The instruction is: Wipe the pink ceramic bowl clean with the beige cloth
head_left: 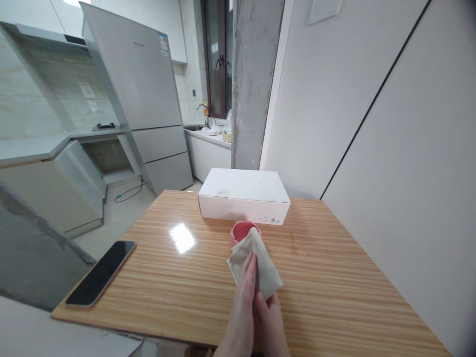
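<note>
A grey-beige cloth is held up over the wooden table, its corner pointing away from me. My left hand grips it from the left, its fingers straight and close together against the fabric. My right hand holds the cloth's near lower edge, thumb in sight and the other fingers mostly hidden beneath. Just beyond the cloth is a pink, open-topped container, partly covered from view by it. Whether cloth and container touch, I cannot tell.
Behind the container a closed white box rests on the wood-grain table. A dark phone lies near the left edge. A white wall borders the right side. A grey refrigerator and a sink counter stand farther back.
</note>
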